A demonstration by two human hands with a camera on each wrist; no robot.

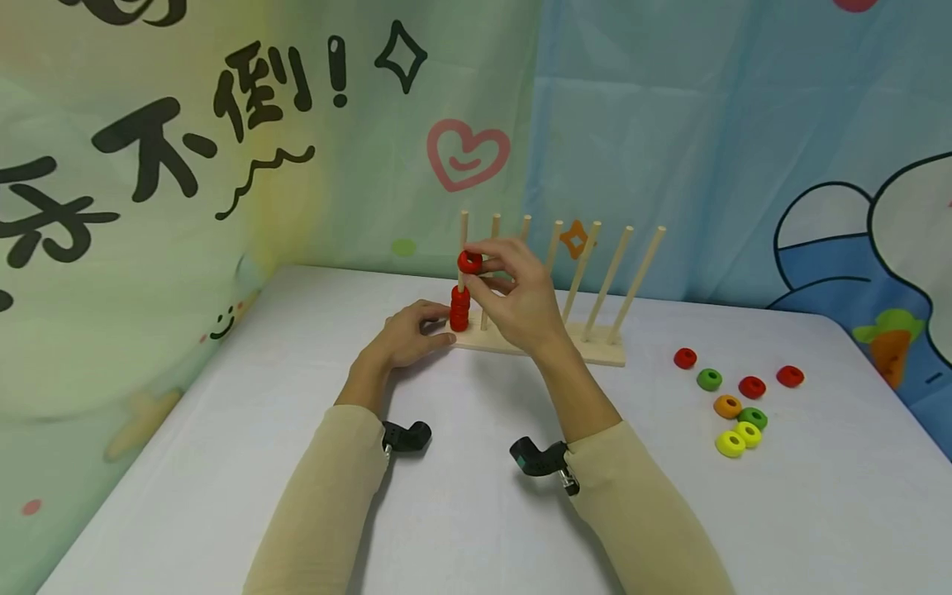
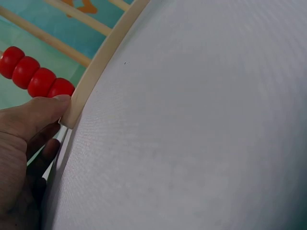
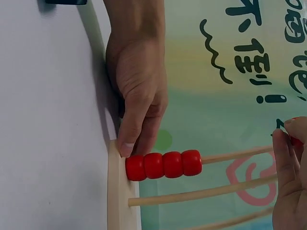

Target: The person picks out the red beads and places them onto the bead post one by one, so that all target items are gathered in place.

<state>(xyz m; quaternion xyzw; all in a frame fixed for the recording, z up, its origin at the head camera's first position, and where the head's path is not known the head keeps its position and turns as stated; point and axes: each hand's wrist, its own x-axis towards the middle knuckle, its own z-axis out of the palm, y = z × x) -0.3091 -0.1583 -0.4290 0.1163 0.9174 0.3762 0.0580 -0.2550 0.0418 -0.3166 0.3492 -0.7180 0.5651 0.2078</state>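
Note:
A wooden peg rack (image 1: 604,354) stands on the table, with several upright pegs on its base. Four or so is how the stack looks, so I call it several red beads (image 3: 163,164), threaded low on the leftmost peg. My left hand (image 1: 407,335) holds the left end of the base, its thumb (image 2: 50,108) right beside the lowest bead. Between thumb and fingers, my right hand (image 1: 521,293) pinches another red bead (image 1: 470,262), its hole facing the head view. That bead overlaps the upper part of the leftmost peg there; in the right wrist view it is mostly hidden by the fingers.
To the right of the rack lie loose beads: red beads (image 1: 752,387), green beads (image 1: 710,379), an orange bead (image 1: 727,406) and yellow beads (image 1: 730,444). A printed cloth backdrop (image 1: 632,99) hangs behind the white table (image 1: 461,512).

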